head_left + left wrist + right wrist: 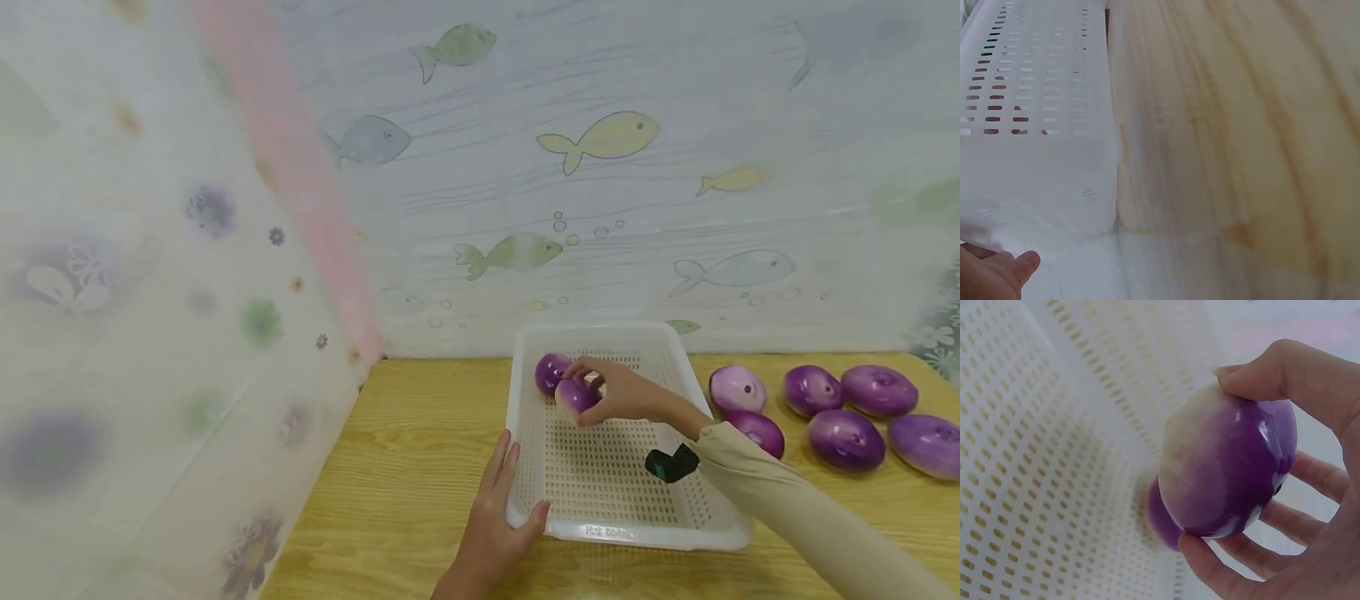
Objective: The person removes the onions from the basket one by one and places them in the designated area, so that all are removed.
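My right hand (626, 393) holds a purple onion (574, 401) between thumb and curled fingers, inside a white perforated plastic basket (600, 532). The held onion (1225, 462) is glossy, purple on one side and pale on the other. Behind it, partly hidden by it, a second purple onion (551, 373) lies near the basket's far left corner. My left hand (491, 525) rests against the basket's near left corner, fingers fairly straight along the outer side and thumb by the front rim. In the left wrist view only part of that hand (997, 272) shows, beside the basket wall.
Right of the basket, several more purple onions lie on the wooden table (405, 442), among them a paler one (737, 389) close to the basket. A small dark green patch (671, 463) appears at the basket's right side. A wall covering (450, 192) with printed fish stands behind.
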`<state>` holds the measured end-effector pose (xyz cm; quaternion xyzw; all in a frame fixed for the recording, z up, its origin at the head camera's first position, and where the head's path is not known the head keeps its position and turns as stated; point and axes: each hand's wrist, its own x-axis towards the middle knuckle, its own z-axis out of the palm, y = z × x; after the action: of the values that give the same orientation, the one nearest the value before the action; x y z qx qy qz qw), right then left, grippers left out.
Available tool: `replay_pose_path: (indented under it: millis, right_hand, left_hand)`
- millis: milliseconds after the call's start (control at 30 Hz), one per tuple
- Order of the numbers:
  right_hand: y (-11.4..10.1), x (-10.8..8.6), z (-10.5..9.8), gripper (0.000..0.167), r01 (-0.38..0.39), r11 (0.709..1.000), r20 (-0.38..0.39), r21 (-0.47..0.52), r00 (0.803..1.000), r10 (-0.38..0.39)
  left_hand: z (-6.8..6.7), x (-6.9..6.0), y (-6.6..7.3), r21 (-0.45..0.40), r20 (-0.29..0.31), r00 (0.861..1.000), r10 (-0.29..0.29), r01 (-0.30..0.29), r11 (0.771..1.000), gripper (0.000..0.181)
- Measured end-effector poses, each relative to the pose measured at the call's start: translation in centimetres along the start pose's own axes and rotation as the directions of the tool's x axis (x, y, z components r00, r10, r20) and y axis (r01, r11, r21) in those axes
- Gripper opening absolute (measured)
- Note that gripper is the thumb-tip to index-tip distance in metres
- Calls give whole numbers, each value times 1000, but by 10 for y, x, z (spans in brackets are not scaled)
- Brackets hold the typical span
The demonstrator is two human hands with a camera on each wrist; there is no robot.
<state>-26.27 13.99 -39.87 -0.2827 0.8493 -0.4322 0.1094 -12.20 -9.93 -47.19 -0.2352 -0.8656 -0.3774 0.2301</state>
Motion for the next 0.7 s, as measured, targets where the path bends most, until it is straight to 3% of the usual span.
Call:
replay_pose_path:
  millis: [367, 700]
  right_hand:
    - [-23, -24, -18, 61, 128, 991, -44, 36, 991, -126]
    - [-24, -46, -34, 63, 140, 987, -87, 73, 987, -133]
  left_hand:
    - [0, 0, 0, -4, -13, 1000, 8, -8, 1000, 74]
    - [0, 0, 0, -14, -1, 1000, -8, 8, 1000, 75]
